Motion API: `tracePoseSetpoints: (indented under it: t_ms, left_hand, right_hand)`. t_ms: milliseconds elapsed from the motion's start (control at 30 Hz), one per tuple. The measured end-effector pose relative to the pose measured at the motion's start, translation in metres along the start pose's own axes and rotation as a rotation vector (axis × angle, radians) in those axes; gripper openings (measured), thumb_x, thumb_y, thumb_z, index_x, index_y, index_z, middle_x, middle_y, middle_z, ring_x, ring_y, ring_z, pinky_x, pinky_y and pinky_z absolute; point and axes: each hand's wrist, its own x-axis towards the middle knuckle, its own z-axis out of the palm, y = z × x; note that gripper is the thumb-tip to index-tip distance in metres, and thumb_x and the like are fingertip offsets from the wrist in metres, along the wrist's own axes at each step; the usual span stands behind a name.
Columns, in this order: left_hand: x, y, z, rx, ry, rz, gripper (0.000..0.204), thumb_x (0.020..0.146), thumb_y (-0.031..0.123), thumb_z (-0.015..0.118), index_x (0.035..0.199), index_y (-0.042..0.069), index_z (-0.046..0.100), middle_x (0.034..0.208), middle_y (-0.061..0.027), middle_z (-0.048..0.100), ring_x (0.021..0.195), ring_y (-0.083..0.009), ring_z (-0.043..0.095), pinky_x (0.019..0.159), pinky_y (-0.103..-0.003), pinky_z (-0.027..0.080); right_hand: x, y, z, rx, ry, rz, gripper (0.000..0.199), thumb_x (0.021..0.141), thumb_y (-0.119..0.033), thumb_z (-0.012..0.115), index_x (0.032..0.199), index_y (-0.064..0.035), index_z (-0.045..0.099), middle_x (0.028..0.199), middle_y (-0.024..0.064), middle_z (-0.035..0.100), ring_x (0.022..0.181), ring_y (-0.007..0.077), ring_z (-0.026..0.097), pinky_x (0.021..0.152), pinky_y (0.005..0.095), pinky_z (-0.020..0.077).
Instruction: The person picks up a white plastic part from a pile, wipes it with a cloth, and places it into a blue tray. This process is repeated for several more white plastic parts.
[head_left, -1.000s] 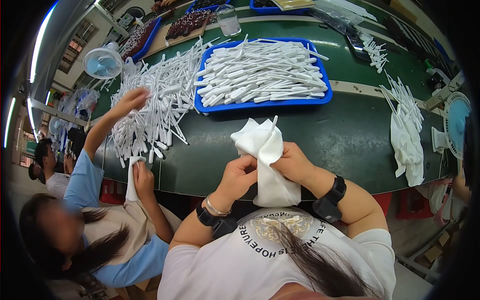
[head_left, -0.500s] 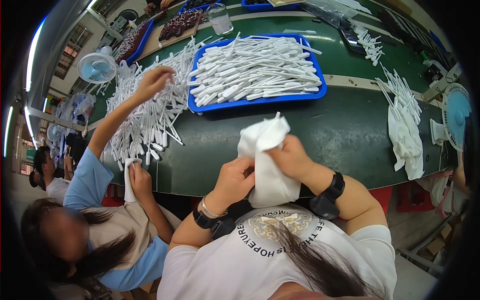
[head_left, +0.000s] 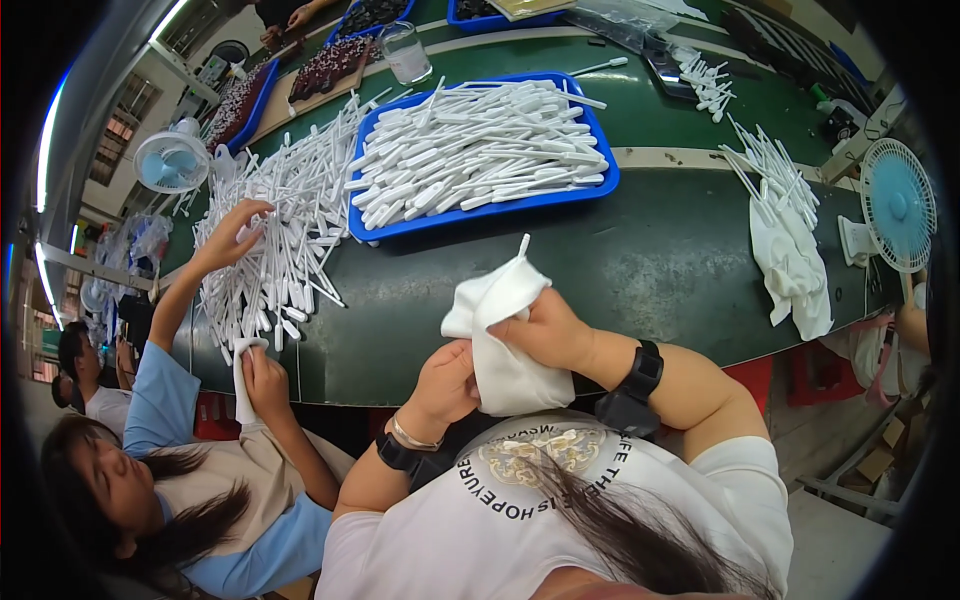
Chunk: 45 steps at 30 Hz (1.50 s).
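A white cloth point(head_left: 480, 300) is bunched between my two hands, above the table's near edge. The thin white end of a dropper point(head_left: 524, 246) pokes out of its top; whatever else is wrapped inside is hidden. My left hand point(head_left: 446, 384) is closed on the cloth's lower left side. Higher on the right, my right hand point(head_left: 545, 332) grips the cloth, thumb across a fold. Just beyond my hands stands a blue tray point(head_left: 610, 180) heaped with white plastic droppers point(head_left: 480, 145).
Loose droppers point(head_left: 285, 220) pile on the green table point(head_left: 640, 270) left of the tray. A co-worker's hand point(head_left: 232, 235) reaches into them; the other hand point(head_left: 266, 383) holds a white cloth. At right lie more droppers on a white cloth point(head_left: 790, 260), beside a fan point(head_left: 898, 205). A glass point(head_left: 405, 55) stands behind.
The cloth has tilted and shifted within my grip, and more of the dropper's end shows. The co-worker's reaching hand has lowered onto the pile. The whole view has shifted slightly.
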Motion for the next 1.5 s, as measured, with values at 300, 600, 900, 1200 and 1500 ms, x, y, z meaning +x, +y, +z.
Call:
tracePoseSetpoints:
  t_ms: [300, 600, 900, 1200, 1500]
  left_hand:
    - [-0.012, 0.025, 0.0, 0.549, -0.032, 0.081, 0.022, 0.089, 0.022, 0.045, 0.091, 0.002, 0.054, 0.068, -0.0007, 0.052, 0.051, -0.0074, 0.039, 0.047, -0.017, 0.031]
    - [-0.033, 0.043, -0.017, 0.957, 0.035, 0.382, 0.026, 0.089, 0.023, 0.045, 0.087, -0.001, 0.054, 0.063, -0.0012, 0.05, 0.051, -0.0076, 0.04, 0.047, -0.019, 0.032]
    - [0.01, 0.019, 0.006, 0.244, -0.002, 0.052, 0.028, 0.088, 0.025, 0.047, 0.087, -0.002, 0.056, 0.061, 0.0006, 0.049, 0.048, -0.0073, 0.041, 0.045, -0.019, 0.034]
    - [0.006, 0.058, 0.033, 0.874, 0.133, 0.67, 0.018, 0.086, 0.017, 0.052, 0.091, 0.0, 0.056, 0.062, 0.0005, 0.052, 0.049, -0.003, 0.042, 0.043, -0.016, 0.032]
    - [0.018, 0.061, 0.024, 0.37, 0.167, 0.803, 0.013, 0.087, 0.012, 0.049, 0.079, 0.002, 0.052, 0.058, -0.0006, 0.046, 0.043, -0.0046, 0.037, 0.04, -0.018, 0.028]
  right_hand:
    - [0.014, -0.009, -0.024, 0.184, 0.208, 0.222, 0.02, 0.086, -0.016, 0.047, 0.094, 0.0004, 0.056, 0.081, 0.003, 0.059, 0.073, 0.0106, 0.055, 0.064, 0.0253, 0.046]
    - [0.015, 0.003, -0.035, 0.226, 0.049, 0.04, 0.027, 0.085, -0.018, 0.048, 0.103, 0.0011, 0.053, 0.094, 0.0086, 0.059, 0.087, 0.0162, 0.057, 0.075, 0.0287, 0.046]
    - [-0.001, 0.005, 0.0, 0.196, -0.211, 0.374, 0.028, 0.087, -0.018, 0.043, 0.105, 0.0006, 0.052, 0.099, 0.0095, 0.058, 0.091, 0.0167, 0.056, 0.077, 0.029, 0.0456]
    - [-0.001, 0.0, -0.004, -0.261, -0.066, 0.102, 0.023, 0.087, -0.013, 0.043, 0.105, -0.0023, 0.051, 0.091, 0.0067, 0.06, 0.084, 0.0161, 0.057, 0.073, 0.0288, 0.0449]
    - [0.005, -0.006, -0.005, -0.227, -0.293, 0.005, 0.024, 0.086, -0.011, 0.044, 0.107, -0.0038, 0.052, 0.092, 0.0036, 0.06, 0.084, 0.0114, 0.054, 0.074, 0.0286, 0.0442]
